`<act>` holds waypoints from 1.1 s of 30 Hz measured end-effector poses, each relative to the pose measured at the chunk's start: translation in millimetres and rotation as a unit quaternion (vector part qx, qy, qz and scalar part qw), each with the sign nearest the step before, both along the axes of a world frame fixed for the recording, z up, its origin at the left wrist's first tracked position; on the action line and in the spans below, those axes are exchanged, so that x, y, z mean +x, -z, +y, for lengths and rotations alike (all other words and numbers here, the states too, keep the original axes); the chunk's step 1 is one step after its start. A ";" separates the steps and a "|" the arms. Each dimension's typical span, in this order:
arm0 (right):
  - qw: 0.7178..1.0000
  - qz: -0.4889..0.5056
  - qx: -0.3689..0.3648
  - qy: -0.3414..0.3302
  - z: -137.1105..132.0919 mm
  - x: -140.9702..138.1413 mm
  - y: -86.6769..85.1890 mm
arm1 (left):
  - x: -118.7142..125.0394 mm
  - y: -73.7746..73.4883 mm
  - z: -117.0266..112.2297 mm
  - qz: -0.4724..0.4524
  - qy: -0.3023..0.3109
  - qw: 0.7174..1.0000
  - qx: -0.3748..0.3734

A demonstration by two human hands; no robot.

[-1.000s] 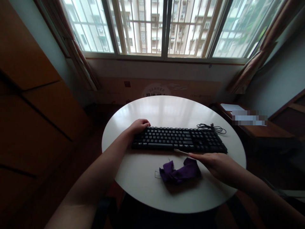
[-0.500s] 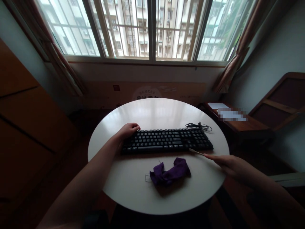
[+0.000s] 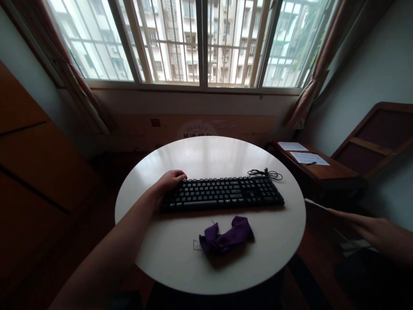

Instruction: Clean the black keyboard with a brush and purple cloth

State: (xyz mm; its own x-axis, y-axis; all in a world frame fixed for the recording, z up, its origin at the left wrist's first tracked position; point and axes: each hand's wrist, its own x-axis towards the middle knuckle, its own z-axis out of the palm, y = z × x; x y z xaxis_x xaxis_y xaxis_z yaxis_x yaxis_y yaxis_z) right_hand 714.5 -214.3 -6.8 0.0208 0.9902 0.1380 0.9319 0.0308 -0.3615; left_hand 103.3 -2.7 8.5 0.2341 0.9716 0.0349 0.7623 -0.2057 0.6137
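A black computer keyboard (image 3: 222, 191) lies across the middle of the round white table. My left hand (image 3: 172, 180) grips its far left corner, fingers curled over the edge. Off the table's right edge, my right hand (image 3: 371, 228) is closed around a slim pale stick-like tool (image 3: 316, 204), whose tip points left; its exact kind is not clear. The tool is apart from the keyboard. Nearer to me lies a crumpled purple cloth (image 3: 227, 237), with a thin wire loop (image 3: 196, 245) poking out at its left.
Behind the keyboard's right end its black cable (image 3: 266, 174) is coiled on the white table (image 3: 174, 262). To the right stands a wooden chair (image 3: 335, 172) with papers (image 3: 309, 158) and a pen on its seat. A barred window and curtains are beyond.
My right hand has moved right with the tool, from the keyboard's front edge to beyond the table's rim. My left hand keeps its grip. The view has shifted slightly.
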 end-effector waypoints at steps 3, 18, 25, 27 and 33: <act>0.998 -0.015 -0.033 0.045 -0.8 6.8 -8.8 | -1.3 0.8 1.2 0.018 0.003 1.000 0.009; 0.949 -0.014 0.176 -0.262 116.2 -278.8 -77.1 | 12.0 -22.3 -26.9 -0.026 -0.008 0.974 0.225; 0.926 -0.016 0.177 -0.332 143.2 -342.3 -43.9 | 36.3 -31.2 -41.7 -0.195 0.058 0.969 0.137; 0.924 -0.005 0.168 -0.342 136.4 -347.6 -35.1 | 44.6 -31.7 -44.3 -0.249 0.065 0.960 0.106; 0.908 0.042 0.168 -0.381 122.2 -345.6 -35.0 | 56.2 -39.5 -55.9 -0.411 0.089 0.907 0.020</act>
